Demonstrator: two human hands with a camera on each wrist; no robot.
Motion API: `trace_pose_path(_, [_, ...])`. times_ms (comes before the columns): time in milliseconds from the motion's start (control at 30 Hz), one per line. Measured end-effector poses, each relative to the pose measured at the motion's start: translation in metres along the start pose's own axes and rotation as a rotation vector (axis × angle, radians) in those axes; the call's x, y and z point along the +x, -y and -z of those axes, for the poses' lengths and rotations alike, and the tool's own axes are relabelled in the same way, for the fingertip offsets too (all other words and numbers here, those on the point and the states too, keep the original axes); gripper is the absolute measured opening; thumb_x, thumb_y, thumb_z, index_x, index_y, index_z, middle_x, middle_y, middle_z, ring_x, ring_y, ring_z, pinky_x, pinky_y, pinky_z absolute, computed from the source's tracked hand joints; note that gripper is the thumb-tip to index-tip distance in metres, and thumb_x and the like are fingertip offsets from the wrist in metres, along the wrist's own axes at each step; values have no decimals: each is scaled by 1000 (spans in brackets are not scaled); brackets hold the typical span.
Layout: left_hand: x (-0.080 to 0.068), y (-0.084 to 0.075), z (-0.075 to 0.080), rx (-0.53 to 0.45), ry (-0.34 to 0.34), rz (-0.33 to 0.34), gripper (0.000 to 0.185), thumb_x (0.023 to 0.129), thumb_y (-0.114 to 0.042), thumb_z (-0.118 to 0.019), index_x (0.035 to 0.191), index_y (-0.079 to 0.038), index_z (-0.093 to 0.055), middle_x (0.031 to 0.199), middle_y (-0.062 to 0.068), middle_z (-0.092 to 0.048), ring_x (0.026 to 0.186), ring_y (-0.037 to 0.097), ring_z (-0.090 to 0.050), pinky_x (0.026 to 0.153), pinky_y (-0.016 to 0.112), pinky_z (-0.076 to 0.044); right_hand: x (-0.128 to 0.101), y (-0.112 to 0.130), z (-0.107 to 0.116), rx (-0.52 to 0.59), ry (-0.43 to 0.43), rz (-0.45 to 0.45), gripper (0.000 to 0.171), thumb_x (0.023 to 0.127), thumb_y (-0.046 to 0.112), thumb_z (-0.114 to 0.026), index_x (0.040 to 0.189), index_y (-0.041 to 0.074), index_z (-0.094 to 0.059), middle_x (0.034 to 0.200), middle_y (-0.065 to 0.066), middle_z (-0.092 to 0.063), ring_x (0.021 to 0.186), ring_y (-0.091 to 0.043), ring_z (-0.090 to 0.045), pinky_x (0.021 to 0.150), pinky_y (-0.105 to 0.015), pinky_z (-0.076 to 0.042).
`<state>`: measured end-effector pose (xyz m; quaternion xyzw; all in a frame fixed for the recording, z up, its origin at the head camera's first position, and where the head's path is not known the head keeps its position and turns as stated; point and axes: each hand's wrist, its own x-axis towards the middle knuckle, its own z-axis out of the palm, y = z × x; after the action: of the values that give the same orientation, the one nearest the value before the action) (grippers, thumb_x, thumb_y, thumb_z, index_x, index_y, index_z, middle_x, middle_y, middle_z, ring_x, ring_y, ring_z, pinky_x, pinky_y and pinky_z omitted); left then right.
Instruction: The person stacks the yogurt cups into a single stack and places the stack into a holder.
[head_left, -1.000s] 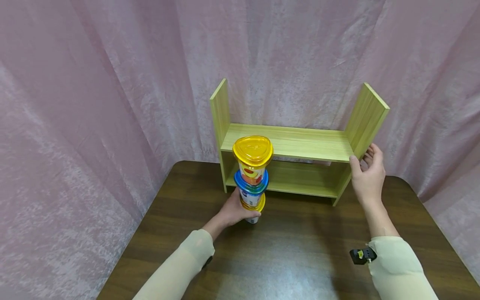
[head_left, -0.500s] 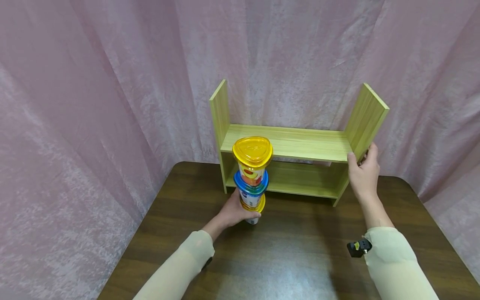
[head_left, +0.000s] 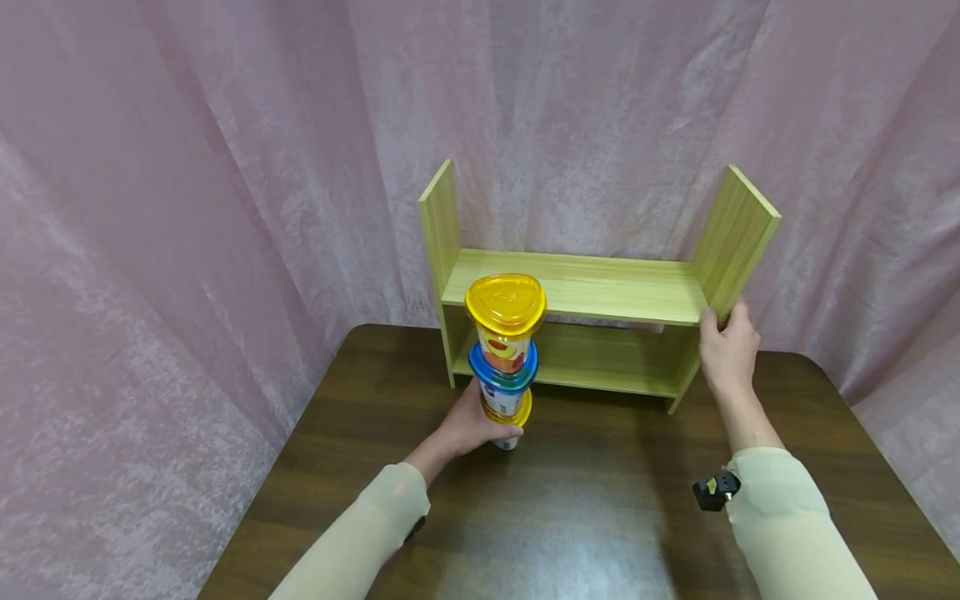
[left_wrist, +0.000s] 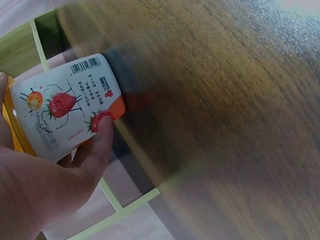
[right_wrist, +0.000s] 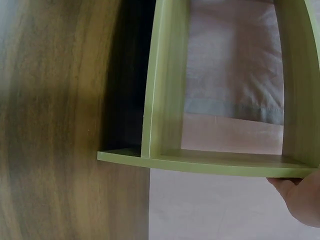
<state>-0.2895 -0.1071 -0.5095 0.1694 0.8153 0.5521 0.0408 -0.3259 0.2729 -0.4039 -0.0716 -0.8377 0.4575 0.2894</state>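
The left hand (head_left: 468, 423) is curled round the lower part of a stack of three lidded cups (head_left: 504, 350), fingers on the far side and thumb across the near side. The stack rises well above that hand, in front of the left part of the shelf (head_left: 585, 287) and well apart from the right hand (head_left: 729, 354). The right hand pinches the shelf's right side panel (head_left: 731, 242), its thumb at the front edge and its fingers on the outer face. The shelf stands along the far edge of the worktop (head_left: 570, 500), between its two far corners. Whether the stack's base touches the worktop cannot be told.

The cups taper towards the base and have glossy, see-through plastic lids: yellow on top, blue in the middle, yellow below. The top lid is a rounded triangle with a raised mark. The lowest cup (left_wrist: 65, 107) is smooth and white, printed with strawberries, small writing and a barcode, with an orange patch near its base. The shelf is pale yellow-green board with fine wood grain, two flat levels between upright side panels. The worktop is dark brown, streaked wood grain with a soft shine and rounded far corners. Behind hangs a pink, velvety curtain (head_left: 300, 167) in loose folds.
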Motion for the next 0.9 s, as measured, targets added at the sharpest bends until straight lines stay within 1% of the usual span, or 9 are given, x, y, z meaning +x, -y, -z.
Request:
trace_pose_path(33, [2,5,0,4,-1,-1,96,73,-14,-93,147,-22,-32,137,1,-53,123,23,-56,109,49,-42,1,0,0,-12,-3,-6,42,104,30,-45,135,3,-53,114,-29,-64,95,-40,-57,81,-50,-44])
trace_pose_path(100, [1,4,0,6,-2,-5,95,73,-16,-93,147,-23,-33,136,0,-54,122,21,-56,109,47,-42,2,0,0,-25,-18,-5,39,104,29,-44,122,-3,-57,105,-29,-63,93,-40,-54,81,-51,-42])
trace_pose_path(267, [1,5,2,13,-7,3,95,73,-16,-93,146,-22,-33,134,0,-54,121,21,-57,108,47,-43,3,-3,-4,-56,-42,-3,35,104,27,-44,109,-4,-58,89,-26,-58,82,-37,-51,70,-43,-39])
trace_pose_path(367, [1,4,3,23,-6,9,96,73,-18,-94,146,-22,-32,135,0,-54,121,21,-57,108,47,-43,3,-5,-7,-52,-69,3,33,103,26,-44,106,-4,-58,87,-25,-57,81,-38,-50,68,-43,-38])
trace_pose_path(567, [1,3,2,34,-4,30,102,73,-21,-94,149,-23,-26,137,1,-52,123,22,-55,109,49,-42,3,-8,-10,-32,-119,21,31,103,25,-45,105,-4,-59,89,-28,-59,82,-41,-51,73,-50,-39])
trace_pose_path(667, [1,5,4,1,17,13,103,73,-18,-93,150,-23,-24,138,3,-51,125,24,-54,109,50,-42,2,-8,-10,-35,-126,26,30,103,24,-45,103,-4,-58,87,-28,-59,81,-41,-51,72,-51,-39])
trace_pose_path(767, [2,8,6,-41,53,-12,101,74,-15,-92,149,-22,-25,138,4,-51,125,25,-54,109,51,-41,1,-7,-10,-32,-129,29,30,103,23,-45,102,-4,-57,87,-28,-59,80,-42,-50,72,-53,-40])
trace_pose_path(900, [3,10,6,-72,86,-4,100,75,-12,-91,149,-25,-26,138,1,-52,124,22,-54,110,48,-41,-1,-6,-9,-24,-136,27,30,103,23,-46,103,-5,-58,90,-30,-60,82,-44,-50,73,-57,-40])
